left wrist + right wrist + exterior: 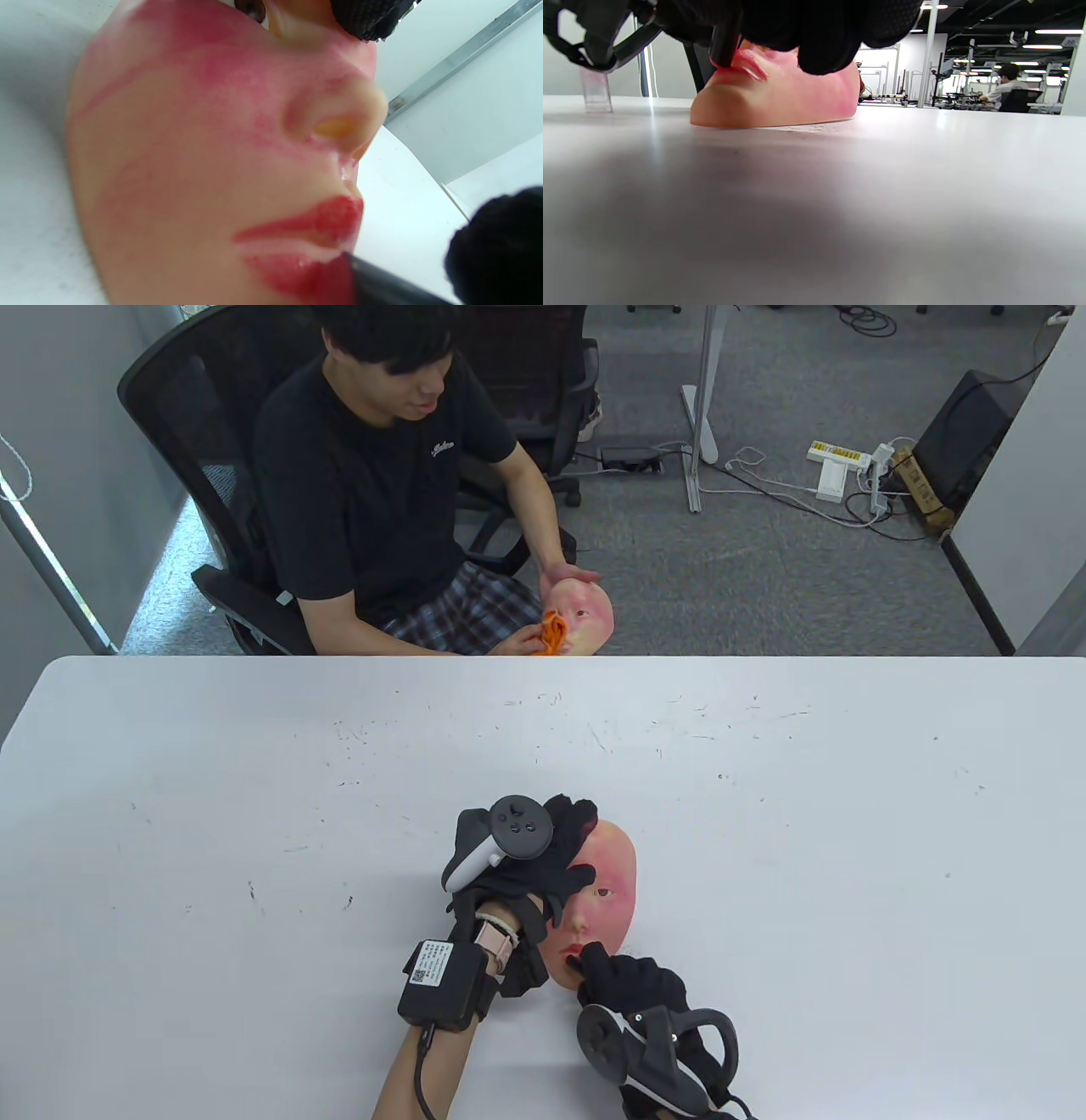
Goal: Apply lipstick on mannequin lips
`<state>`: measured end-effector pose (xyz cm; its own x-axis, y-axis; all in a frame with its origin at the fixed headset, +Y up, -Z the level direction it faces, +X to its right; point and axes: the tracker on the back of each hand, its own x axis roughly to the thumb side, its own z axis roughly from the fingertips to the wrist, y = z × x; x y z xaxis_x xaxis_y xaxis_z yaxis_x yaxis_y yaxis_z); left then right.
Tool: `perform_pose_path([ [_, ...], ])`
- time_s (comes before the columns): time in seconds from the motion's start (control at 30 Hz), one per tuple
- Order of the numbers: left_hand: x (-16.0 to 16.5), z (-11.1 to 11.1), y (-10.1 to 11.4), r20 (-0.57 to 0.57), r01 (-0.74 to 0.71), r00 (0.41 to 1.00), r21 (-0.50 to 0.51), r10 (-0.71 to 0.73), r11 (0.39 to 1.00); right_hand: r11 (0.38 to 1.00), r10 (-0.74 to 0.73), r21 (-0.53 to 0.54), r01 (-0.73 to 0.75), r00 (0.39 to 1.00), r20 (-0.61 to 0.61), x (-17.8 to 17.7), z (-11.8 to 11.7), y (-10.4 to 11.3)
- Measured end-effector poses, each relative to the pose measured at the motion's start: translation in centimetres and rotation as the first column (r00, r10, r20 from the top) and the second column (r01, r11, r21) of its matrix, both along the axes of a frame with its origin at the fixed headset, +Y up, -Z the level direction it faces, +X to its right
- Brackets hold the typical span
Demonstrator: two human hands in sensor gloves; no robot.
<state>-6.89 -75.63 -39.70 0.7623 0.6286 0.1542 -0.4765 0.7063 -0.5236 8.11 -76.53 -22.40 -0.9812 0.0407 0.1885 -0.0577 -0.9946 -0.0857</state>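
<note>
A skin-coloured mannequin face (612,882) with pink smears lies face up on the white table (254,814). My left hand (543,857) grips its upper left side and steadies it; one gloved fingertip (365,17) shows by the eye. My right hand (632,984) holds a black lipstick (382,284) with its tip on the red lower lip (305,275). In the right wrist view the lipstick (725,42) stands on the lips (748,65) of the face (780,99) under my gloved fingers (823,38).
A person in black sits across the table holding a second mannequin face (587,617) and an orange cloth (553,633). A small clear plastic piece (596,91) stands on the table left of the face in the right wrist view.
</note>
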Motion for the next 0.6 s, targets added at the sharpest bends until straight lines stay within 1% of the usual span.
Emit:
perform_pose_path([
  [0.03, 0.0, 0.0, 0.0, 0.001, 0.000, 1.000, -0.001, 0.000, 1.000, 1.000, -0.018, -0.005, 0.018, 0.999, 0.026, 0.3, 0.0, 0.0],
  [0.1, 0.0, 0.0, 0.0, 0.001, -0.001, 1.000, 0.000, 0.001, 1.000, 1.000, 0.009, -0.009, -0.008, 0.998, 0.059, 0.8, -0.1, 0.0],
  [0.13, 0.0, 0.0, 0.0, 0.002, -0.001, 1.000, -0.001, 0.001, 1.000, 1.000, 0.007, -0.029, -0.006, 0.998, 0.061, 0.9, -0.2, -0.1],
  [0.2, 0.0, 0.0, 0.0, 0.002, 0.000, 1.000, 0.000, 0.000, 1.000, 1.000, 0.003, -0.019, -0.002, 0.999, 0.044, 0.7, -0.1, -0.1],
  [0.27, 0.0, 0.0, 0.0, 0.002, -0.003, 1.000, 0.000, 0.003, 1.000, 1.000, 0.004, -0.005, -0.004, 1.000, 0.002, 0.4, -0.1, -0.1],
  [0.3, 0.0, 0.0, 0.0, 0.002, -0.004, 1.000, 0.000, 0.004, 1.000, 1.000, 0.010, -0.014, -0.010, 1.000, -0.021, 0.1, -0.1, -0.2],
  [0.37, 0.0, 0.0, 0.0, 0.002, -0.001, 1.000, 0.002, 0.001, 1.000, 1.000, 0.023, -0.018, -0.024, 1.000, -0.018, -0.3, -0.1, -0.2],
  [0.5, 0.0, 0.0, 0.0, 0.001, -0.001, 1.000, 0.002, 0.001, 1.000, 1.000, -0.009, -0.006, 0.009, 1.000, 0.019, 0.2, -0.2, -0.1],
  [0.57, 0.0, 0.0, 0.0, 0.001, -0.002, 1.000, 0.003, 0.002, 1.000, 1.000, 0.004, 0.005, -0.004, 0.999, 0.054, 0.6, -0.1, -0.1],
  [0.6, 0.0, 0.0, 0.0, 0.001, -0.002, 1.000, 0.002, 0.002, 1.000, 1.000, 0.003, -0.005, -0.003, 0.999, 0.054, 0.6, -0.1, -0.1],
])
